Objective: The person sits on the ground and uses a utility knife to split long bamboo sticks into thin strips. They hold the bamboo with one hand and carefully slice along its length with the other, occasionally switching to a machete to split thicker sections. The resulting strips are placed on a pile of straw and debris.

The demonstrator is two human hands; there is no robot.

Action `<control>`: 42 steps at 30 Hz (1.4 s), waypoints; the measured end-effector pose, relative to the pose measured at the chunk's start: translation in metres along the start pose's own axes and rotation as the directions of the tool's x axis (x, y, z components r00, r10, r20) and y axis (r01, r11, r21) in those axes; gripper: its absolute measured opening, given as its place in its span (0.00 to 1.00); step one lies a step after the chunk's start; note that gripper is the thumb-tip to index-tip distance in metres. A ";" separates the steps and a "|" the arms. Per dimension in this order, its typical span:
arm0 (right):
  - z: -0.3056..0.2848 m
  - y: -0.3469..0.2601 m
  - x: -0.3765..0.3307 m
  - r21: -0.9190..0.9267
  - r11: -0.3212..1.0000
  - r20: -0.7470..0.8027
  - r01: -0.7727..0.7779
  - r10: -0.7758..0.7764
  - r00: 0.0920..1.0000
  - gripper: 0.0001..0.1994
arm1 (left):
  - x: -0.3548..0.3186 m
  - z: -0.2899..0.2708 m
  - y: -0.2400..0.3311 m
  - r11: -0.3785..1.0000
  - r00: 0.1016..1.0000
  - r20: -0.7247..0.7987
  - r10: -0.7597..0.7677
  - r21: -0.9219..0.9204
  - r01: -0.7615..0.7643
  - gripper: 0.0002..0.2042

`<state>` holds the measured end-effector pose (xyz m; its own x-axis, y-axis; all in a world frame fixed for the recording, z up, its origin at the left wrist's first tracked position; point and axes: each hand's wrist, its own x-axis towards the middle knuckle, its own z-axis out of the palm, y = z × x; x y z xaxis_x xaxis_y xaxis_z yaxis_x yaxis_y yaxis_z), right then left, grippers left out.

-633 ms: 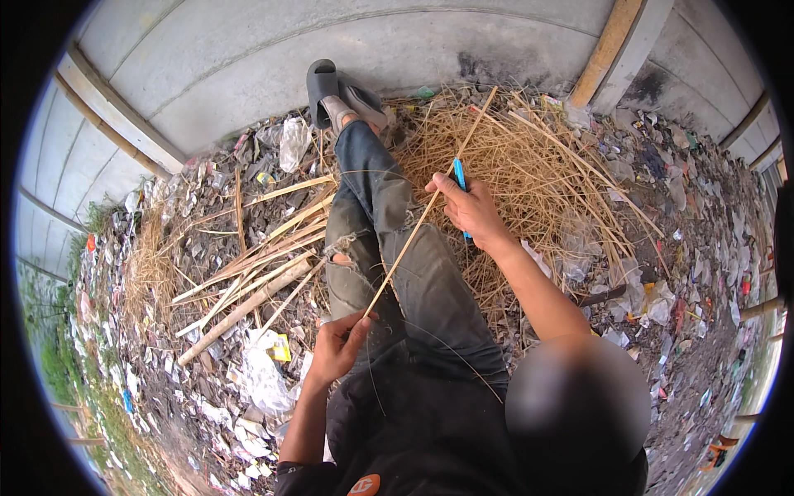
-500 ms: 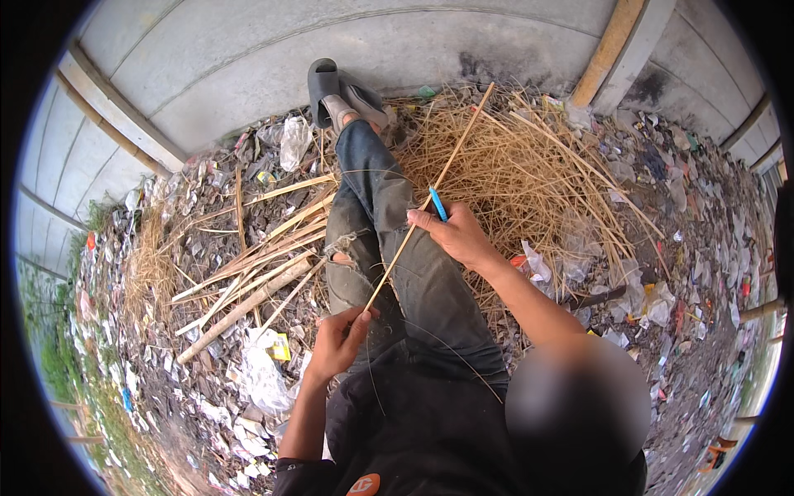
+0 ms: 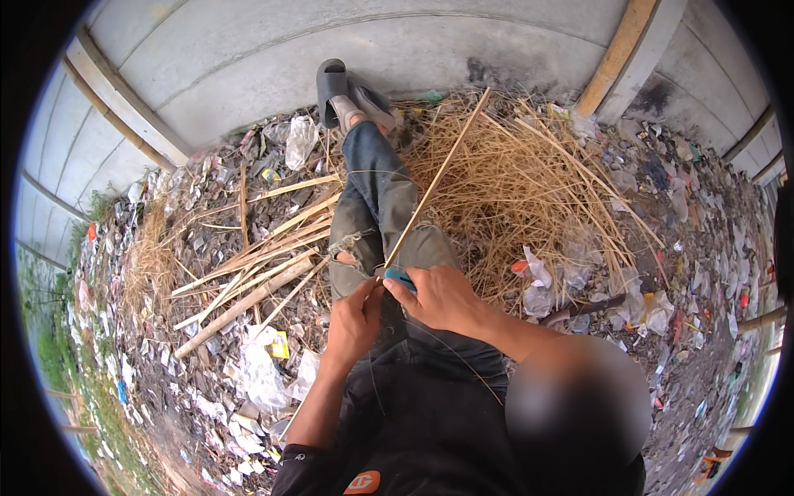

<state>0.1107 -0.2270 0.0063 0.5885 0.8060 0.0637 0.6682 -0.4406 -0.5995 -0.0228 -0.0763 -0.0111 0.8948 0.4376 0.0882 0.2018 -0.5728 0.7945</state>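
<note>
My left hand (image 3: 354, 324) pinches the near part of a long thin bamboo strip (image 3: 440, 175) over my lap. The strip slants away to the upper right, its far end above the straw-like pile. My right hand (image 3: 442, 299) is closed around a small blue-handled tool (image 3: 400, 277) that looks like a knife. It presses against the strip right beside my left fingers, and its blade cannot be made out. Both hands nearly touch. Beneath them are my crossed legs in torn jeans (image 3: 376, 194).
A heap of thin bamboo shavings (image 3: 513, 182) lies right of my legs. Several split bamboo pieces (image 3: 273, 240) and a thicker pole (image 3: 240, 310) lie to the left. Plastic litter (image 3: 265, 372) covers the ground. A concrete wall (image 3: 397, 54) stands ahead, beyond my grey slippers (image 3: 332, 87).
My right hand has slid down the strip with the blue tool, toward me, and now meets my left hand. My left hand has moved slightly up and right.
</note>
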 end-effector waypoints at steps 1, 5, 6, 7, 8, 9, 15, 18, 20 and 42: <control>0.003 0.000 0.000 0.012 1.000 0.006 -0.001 0.001 1.000 0.33 | -0.001 0.002 -0.004 1.000 1.000 -0.023 0.014 0.001 -0.014 0.10; 0.018 0.014 0.007 -0.002 1.000 0.021 0.007 -0.007 1.000 0.33 | -0.001 0.003 -0.008 0.999 0.999 -0.022 0.024 0.032 -0.023 0.12; 0.021 0.020 0.012 -0.020 1.000 0.023 0.012 -0.012 1.000 0.33 | 0.000 -0.001 -0.007 0.998 1.000 0.012 -0.015 0.068 0.014 0.13; 0.021 0.027 0.021 0.036 0.999 -0.164 0.035 -0.029 0.986 0.34 | -0.001 -0.005 -0.004 0.993 0.997 0.043 -0.057 0.106 0.052 0.13; 0.015 0.040 0.034 0.085 0.994 -0.350 0.069 -0.035 0.936 0.35 | -0.005 -0.009 -0.002 0.993 0.997 0.056 -0.055 0.109 0.049 0.13; -0.001 0.074 0.049 0.026 0.978 -0.204 -0.205 0.206 0.957 0.39 | -0.015 -0.014 0.000 0.992 0.996 0.068 -0.053 0.115 0.045 0.13; -0.012 0.045 0.025 0.064 0.998 -0.073 -0.008 0.013 0.997 0.36 | -0.027 -0.007 -0.008 0.994 1.000 0.006 -0.010 0.105 0.009 0.13; 0.020 0.026 0.011 0.056 0.994 -0.032 0.091 -0.089 0.995 0.32 | -0.015 -0.003 -0.009 0.991 0.998 -0.050 0.033 0.135 -0.026 0.13; 0.009 0.034 0.025 -0.021 1.000 0.046 0.016 -0.015 0.999 0.33 | -0.021 -0.004 -0.019 0.984 0.997 -0.066 0.041 0.177 -0.029 0.12; -0.041 0.059 0.037 0.098 0.993 -0.184 -0.065 0.082 0.980 0.33 | -0.022 -0.013 -0.028 0.976 0.990 -0.056 0.131 0.181 -0.119 0.13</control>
<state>0.1906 -0.2393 0.0056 0.7150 0.6806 0.1597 0.5808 -0.4512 -0.6776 -0.0532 -0.0605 -0.0278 0.8898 0.3970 0.2250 0.1628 -0.7367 0.6563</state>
